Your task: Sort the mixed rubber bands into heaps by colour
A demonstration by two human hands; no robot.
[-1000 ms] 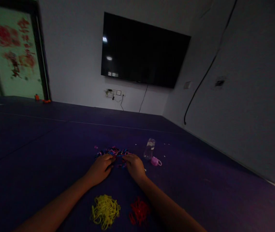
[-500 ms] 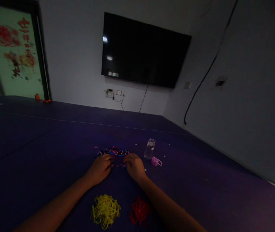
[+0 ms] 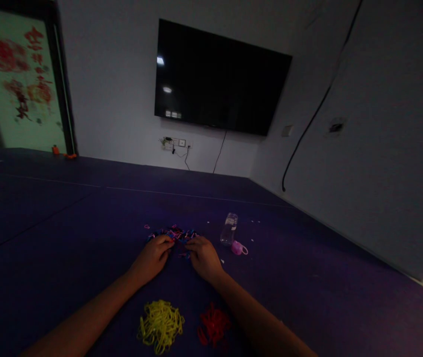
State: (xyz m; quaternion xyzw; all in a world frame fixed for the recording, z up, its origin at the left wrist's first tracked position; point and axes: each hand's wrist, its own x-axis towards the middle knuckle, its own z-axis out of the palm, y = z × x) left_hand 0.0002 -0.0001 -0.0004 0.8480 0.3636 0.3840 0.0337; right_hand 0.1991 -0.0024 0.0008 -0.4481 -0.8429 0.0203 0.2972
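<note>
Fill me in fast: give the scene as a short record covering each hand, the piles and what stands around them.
Left hand: the left hand is at the near left edge of the mixed-colour pile; grip unclear
Right hand: the right hand is at that pile's near right side; grip unclear
Near piles: yellow pile on the left, red pile on the right, between the forearms
Beside right hand: clear bottle, pink lid off it
Surface: purple
Wall: dark screen
</note>
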